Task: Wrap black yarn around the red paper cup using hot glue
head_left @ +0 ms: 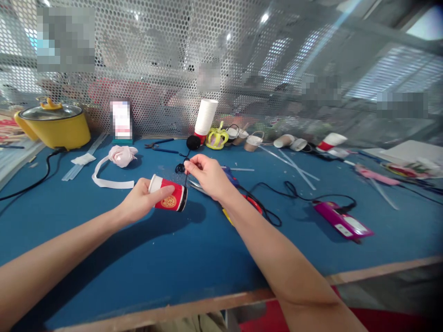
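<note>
My left hand (141, 203) is wrapped round a red and white paper cup (175, 197), tipped on its side above the table. Black cord is wound round the cup's right-hand end. From there the black cord (187, 177) runs up to my right hand (204, 173), which pinches it between thumb and fingertips. Loose loops of the same cord lie just behind the pinch, near a black ball of cord (193, 142). Partly hidden under my right forearm are scissors (197, 186) and a blue tool (230, 176).
A yellow electric pot (57, 127) and a phone on a stand (121, 121) are at the back left. Pliers (159, 143), a pale ribbon roll (122, 156), stacked cups (206, 116) and small buckets (254, 142) line the back. A purple power strip (342, 220) lies right with its cable.
</note>
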Available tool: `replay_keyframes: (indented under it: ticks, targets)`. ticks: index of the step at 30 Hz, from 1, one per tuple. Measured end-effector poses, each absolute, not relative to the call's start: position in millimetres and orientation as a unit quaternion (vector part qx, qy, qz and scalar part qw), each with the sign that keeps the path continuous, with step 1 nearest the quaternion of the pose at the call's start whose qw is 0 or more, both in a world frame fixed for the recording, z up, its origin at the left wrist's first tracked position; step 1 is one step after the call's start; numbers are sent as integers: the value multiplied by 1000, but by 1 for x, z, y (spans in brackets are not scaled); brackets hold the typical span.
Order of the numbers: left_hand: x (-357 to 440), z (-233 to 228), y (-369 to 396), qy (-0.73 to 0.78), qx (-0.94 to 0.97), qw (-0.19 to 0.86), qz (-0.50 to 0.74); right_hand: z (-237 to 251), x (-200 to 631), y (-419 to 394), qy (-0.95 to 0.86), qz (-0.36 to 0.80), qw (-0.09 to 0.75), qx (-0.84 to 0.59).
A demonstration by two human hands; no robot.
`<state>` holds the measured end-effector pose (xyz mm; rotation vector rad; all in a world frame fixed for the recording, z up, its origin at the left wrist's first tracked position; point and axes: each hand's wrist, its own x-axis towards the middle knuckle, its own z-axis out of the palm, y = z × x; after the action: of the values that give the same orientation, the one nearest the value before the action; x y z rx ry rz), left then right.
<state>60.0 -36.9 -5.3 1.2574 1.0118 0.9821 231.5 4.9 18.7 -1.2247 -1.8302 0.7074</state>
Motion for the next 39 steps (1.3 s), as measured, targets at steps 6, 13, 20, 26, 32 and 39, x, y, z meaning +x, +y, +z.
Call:
replay_keyframes:
  ticks: [6, 13, 20, 26, 32, 39]
  targets:
    - [62, -1, -40, 428, 553, 566, 436, 18, 230, 4, -733, 284, 382, -486]
    - [62, 0, -43, 433, 564, 544, 446, 18, 229, 2, -737, 280, 354, -503]
    - [62, 1, -45, 423, 571, 539, 452, 19, 228, 1, -745, 261, 328, -519]
    - [62, 2, -45, 408, 565, 551, 460, 19, 225, -2, -749, 263, 311, -523]
    - [62, -2, -42, 396, 549, 561, 477, 18, 224, -3, -749, 269, 300, -526]
    - [60, -5, -41, 381, 494, 602, 498, 15, 225, -1, -742, 300, 291, -525]
